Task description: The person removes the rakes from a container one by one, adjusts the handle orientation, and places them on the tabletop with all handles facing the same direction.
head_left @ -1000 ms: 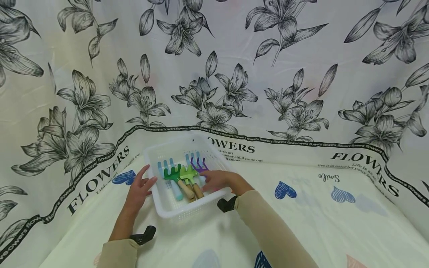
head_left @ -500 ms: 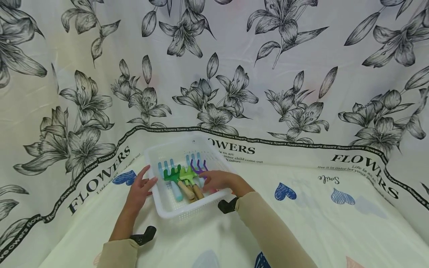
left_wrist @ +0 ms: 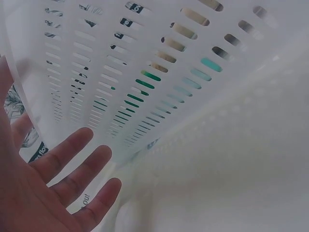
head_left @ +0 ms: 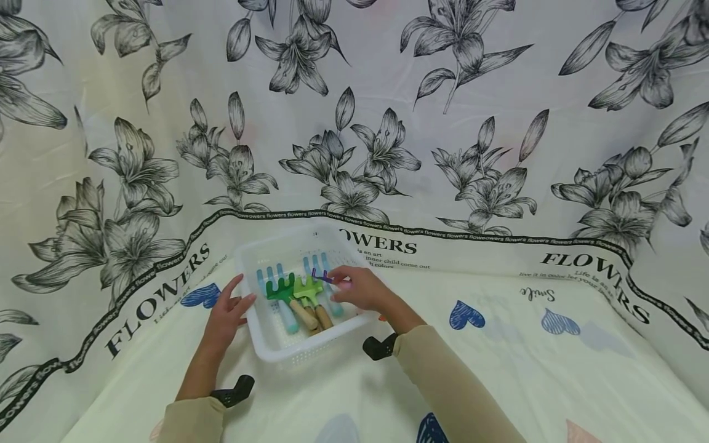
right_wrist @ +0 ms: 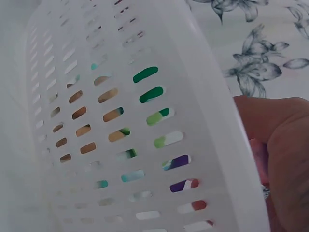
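A white perforated plastic basket (head_left: 277, 355) holds several small hand rakes. My right hand (head_left: 362, 288) is over the basket's right side and pinches a small rake with purple tines (head_left: 321, 276); the fingers hide most of its handle. My left hand (head_left: 224, 314) is at the basket's left rim, and the left wrist view shows its fingers (left_wrist: 84, 176) loosely spread beside the outer wall. Between the hands lie a dark green rake (head_left: 281, 289) and a light green rake (head_left: 308, 290) with wooden handles, on top of light blue rakes (head_left: 289, 317).
The basket stands on a pale cloth (head_left: 343, 381) printed with hearts and lettering. Behind it rises a white curtain (head_left: 388, 74) with black lily drawings. A black band (head_left: 421, 232) runs along the fold between them.
My right hand has risen slightly with the purple rake, whose tines have tipped over and now lie lower and flatter. The left hand keeps its place at the rim.
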